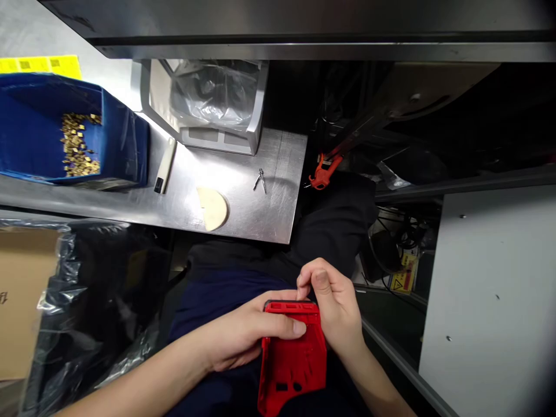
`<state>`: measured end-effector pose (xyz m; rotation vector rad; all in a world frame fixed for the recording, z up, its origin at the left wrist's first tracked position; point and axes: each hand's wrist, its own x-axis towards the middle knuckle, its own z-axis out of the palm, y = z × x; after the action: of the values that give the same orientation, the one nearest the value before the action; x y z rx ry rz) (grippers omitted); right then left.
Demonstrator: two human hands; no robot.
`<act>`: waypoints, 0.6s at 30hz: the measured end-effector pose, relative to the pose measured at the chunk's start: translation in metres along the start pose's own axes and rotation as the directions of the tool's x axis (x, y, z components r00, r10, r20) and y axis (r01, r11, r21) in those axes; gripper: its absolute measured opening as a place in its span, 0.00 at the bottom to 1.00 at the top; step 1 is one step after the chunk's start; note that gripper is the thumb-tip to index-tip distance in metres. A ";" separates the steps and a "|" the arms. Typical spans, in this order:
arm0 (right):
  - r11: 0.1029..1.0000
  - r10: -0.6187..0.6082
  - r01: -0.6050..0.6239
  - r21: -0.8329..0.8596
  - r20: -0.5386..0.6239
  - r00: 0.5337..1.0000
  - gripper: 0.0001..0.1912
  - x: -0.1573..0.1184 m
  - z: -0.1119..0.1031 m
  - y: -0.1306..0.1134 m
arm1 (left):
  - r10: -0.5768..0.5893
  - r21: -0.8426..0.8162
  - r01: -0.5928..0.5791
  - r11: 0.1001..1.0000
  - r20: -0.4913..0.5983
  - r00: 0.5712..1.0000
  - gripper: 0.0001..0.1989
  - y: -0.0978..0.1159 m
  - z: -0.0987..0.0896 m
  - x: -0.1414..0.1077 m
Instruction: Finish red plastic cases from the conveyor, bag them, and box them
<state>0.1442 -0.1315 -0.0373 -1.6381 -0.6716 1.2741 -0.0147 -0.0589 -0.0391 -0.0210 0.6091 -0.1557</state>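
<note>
A red plastic housing (295,365), like an open half shell with a dark top edge, is held above my lap. My left hand (249,324) grips it from the left, thumb pressed on its inner face and fingers behind it. At its upper right corner, my right hand (337,301) is closed, fingers curled towards the thumb. The heel of that hand lies along the housing's right side. Whatever the right fingers may pinch is hidden or too small to see.
On the metal bench (278,214) lie small nippers (260,180), a cream half-round piece (214,208) and a white-handled cutter (165,165). Behind are a blue bin (124,145) of brass parts (78,145) and a grey bin (217,139). An orange tool (324,172) hangs beyond.
</note>
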 end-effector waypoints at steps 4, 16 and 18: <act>0.999 -0.031 0.030 -0.034 -0.047 0.998 0.20 0.001 0.002 0.000 | 0.005 0.002 -0.005 1.000 0.009 1.000 0.15 0.000 -0.001 0.000; 0.999 0.000 -0.004 -0.034 -0.111 0.994 0.19 -0.001 0.004 0.001 | 0.010 -0.004 -0.010 1.000 0.007 1.000 0.15 0.000 -0.001 0.000; 0.996 0.062 -0.060 0.072 -0.030 0.998 0.20 -0.002 0.007 0.000 | 0.014 -0.011 -0.014 1.000 0.013 1.000 0.16 -0.001 -0.001 0.000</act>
<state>0.1373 -0.1307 -0.0362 -1.6283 -0.5543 1.2974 -0.0156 -0.0596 -0.0399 -0.0282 0.5970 -0.1383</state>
